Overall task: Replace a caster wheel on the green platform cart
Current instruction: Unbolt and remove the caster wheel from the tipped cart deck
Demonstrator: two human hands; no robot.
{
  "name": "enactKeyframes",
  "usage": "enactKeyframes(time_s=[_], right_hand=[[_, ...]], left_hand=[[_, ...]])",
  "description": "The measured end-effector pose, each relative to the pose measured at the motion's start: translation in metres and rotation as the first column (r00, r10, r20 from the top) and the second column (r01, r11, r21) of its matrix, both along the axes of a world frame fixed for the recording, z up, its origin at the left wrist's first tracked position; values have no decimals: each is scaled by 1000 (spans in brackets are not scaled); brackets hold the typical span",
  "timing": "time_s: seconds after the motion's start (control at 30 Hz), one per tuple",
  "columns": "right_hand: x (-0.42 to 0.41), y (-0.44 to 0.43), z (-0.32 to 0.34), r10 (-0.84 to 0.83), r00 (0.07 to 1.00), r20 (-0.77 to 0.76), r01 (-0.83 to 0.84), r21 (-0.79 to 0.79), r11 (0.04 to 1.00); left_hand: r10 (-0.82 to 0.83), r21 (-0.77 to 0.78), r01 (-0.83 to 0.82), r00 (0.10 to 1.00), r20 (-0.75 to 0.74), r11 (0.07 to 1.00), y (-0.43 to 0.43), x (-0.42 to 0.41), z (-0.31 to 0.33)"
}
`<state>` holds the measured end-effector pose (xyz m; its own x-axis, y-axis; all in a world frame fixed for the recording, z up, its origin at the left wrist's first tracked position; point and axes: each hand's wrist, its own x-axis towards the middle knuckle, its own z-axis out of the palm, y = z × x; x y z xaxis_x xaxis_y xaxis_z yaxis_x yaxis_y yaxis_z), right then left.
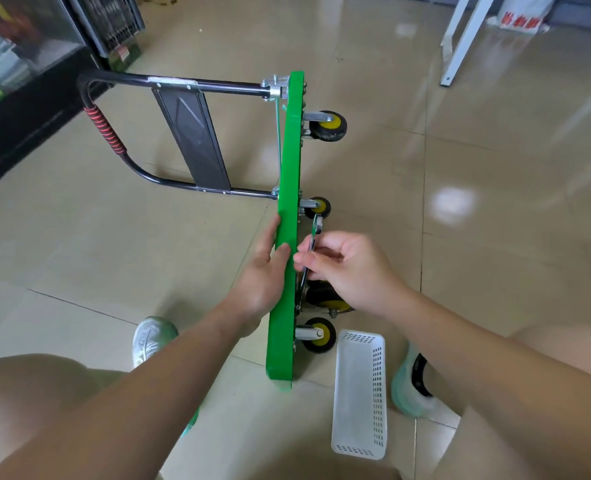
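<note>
Green flat metal platform cart (288, 202) tipped up on its long edge on the glossy beige tiled floor (494, 202), load face turned left, underside turned right. Black tubular push handle (114, 133) with a red-and-black wrapped grip sticking out leftward from the far end. Four black caster wheels with yellow hubs jutting right from the underside: far upper wheel (328, 125), far lower wheel (317, 207), a near wheel (325, 299) partly hidden beneath the right wrist, and the nearest wheel (318, 335) close to the cart's near end. Left hand (262, 271) spread flat, fingers straight, pressed against the load face with fingertips reaching the top edge. Right hand (346, 268) just beside the underside, thumb and fingers pinching the shank of a slim silver metal wrench (316, 226), head up near the far lower wheel, other end down toward the partly hidden wheel; contact with any bolt impossible to tell. White perforated plastic basket (359, 393) on the floor between the cart's near end and a pale green-and-white shoe (411, 386).
</note>
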<state>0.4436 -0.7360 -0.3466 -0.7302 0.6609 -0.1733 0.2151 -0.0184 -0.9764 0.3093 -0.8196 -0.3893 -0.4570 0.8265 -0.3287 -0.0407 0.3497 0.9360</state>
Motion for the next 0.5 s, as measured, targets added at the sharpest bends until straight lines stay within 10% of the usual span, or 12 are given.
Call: enactKeyframes(time_s=[0.27, 0.5], right_hand=[[5, 19, 19, 129, 950, 284, -239, 399, 885], [-7, 17, 30, 232, 925, 302, -270, 92, 958]], left_hand=[[-5, -6, 5, 1000, -8, 1000, 0, 4, 4], [19, 2, -19, 999, -36, 1000, 1, 3, 0]])
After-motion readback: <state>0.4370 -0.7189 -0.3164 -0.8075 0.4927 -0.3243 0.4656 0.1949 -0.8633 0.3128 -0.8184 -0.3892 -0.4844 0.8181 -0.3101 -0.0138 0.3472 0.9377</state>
